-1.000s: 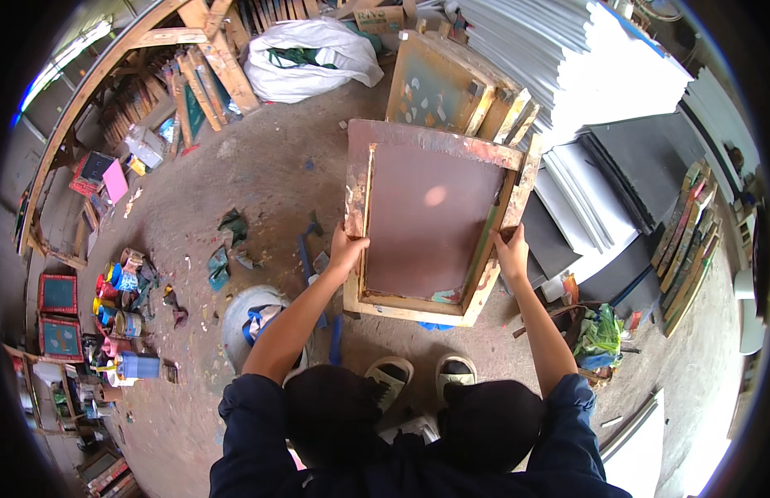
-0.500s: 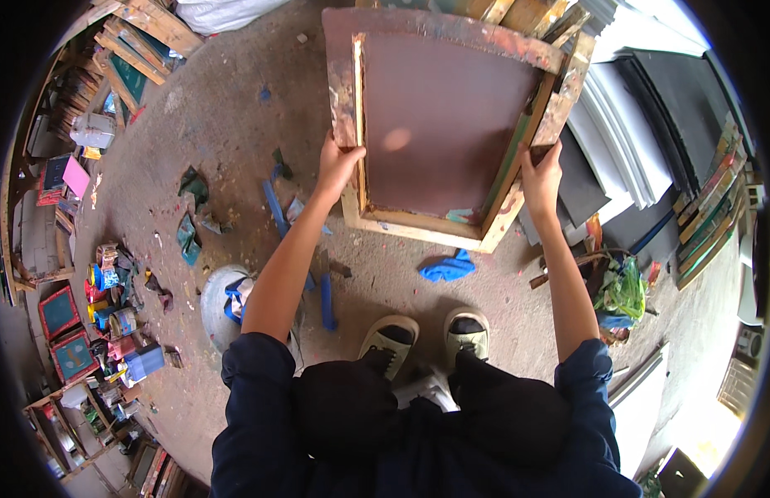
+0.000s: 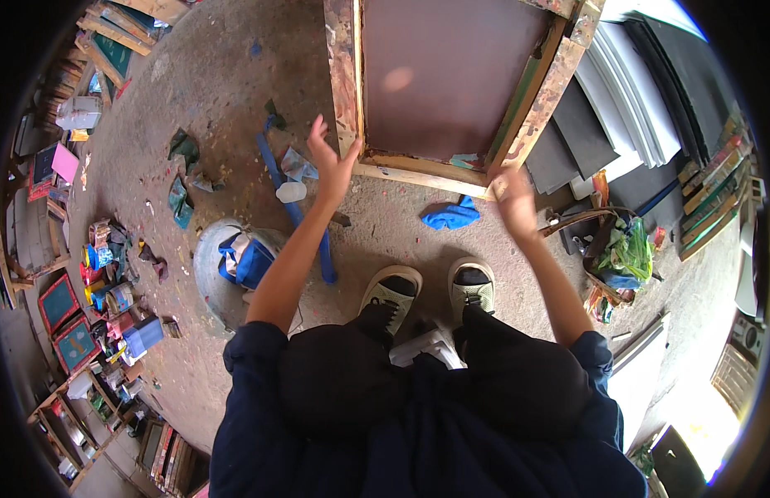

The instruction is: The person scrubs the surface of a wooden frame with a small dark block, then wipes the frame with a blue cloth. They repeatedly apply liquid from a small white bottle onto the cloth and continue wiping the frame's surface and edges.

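Observation:
A paint-stained wooden frame [image 3: 345, 66] with a flat brown panel, like a printing screen, leans at the far middle; its top runs out of view. My left hand [image 3: 333, 168] is at its lower left corner, fingers spread and upright, thumb against or just beside the wood. At the lower right corner is my right hand [image 3: 515, 203], smeared by motion, its fingertips close to the wood; whether they touch or grip it I cannot tell. A crumpled blue cloth [image 3: 451, 215] lies on the floor below the frame.
Left of my legs stands a round grey tub [image 3: 209, 278] with blue and white cloth inside. Blue strips [image 3: 327, 253] and scraps litter the floor. To the right are stacked white and black sheets [image 3: 630, 100] and a basket with green plastic [image 3: 630, 253]. Paint cans [image 3: 119, 297] stand far left.
Both hands have come off the frame's sides and down to its lower corners. My left fingers have opened from their grip. The frame sits higher in view.

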Action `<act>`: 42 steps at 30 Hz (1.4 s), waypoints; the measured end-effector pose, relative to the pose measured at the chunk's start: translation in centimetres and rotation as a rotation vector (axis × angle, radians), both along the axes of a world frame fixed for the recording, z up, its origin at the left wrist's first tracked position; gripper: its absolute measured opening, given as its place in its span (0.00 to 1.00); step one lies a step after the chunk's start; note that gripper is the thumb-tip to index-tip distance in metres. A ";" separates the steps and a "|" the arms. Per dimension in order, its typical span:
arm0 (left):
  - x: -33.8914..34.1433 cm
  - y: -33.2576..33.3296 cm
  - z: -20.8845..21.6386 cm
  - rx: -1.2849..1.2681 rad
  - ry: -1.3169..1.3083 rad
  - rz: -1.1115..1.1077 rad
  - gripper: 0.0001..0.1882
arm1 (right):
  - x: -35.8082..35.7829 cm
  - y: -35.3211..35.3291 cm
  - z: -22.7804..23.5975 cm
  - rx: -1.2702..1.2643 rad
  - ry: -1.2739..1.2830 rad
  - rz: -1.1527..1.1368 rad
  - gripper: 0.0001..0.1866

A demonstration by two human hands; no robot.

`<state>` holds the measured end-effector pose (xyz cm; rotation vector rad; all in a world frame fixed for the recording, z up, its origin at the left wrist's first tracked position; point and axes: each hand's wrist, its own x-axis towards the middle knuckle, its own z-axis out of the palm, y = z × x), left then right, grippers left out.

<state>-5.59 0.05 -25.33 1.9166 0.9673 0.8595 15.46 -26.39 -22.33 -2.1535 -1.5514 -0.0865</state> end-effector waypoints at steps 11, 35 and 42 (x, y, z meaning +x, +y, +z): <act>-6.2 -5.9 0.9 -0.109 -0.006 0.068 0.25 | -4.5 0.5 -1.4 -0.058 0.582 0.059 0.20; -1.0 -8.9 27.3 0.273 -0.094 -0.714 0.20 | -4.2 4.6 27.8 -0.059 0.948 0.348 0.12; -1.9 -7.3 28.8 0.176 0.433 -0.675 0.15 | -4.7 5.1 23.6 0.208 0.131 0.138 0.23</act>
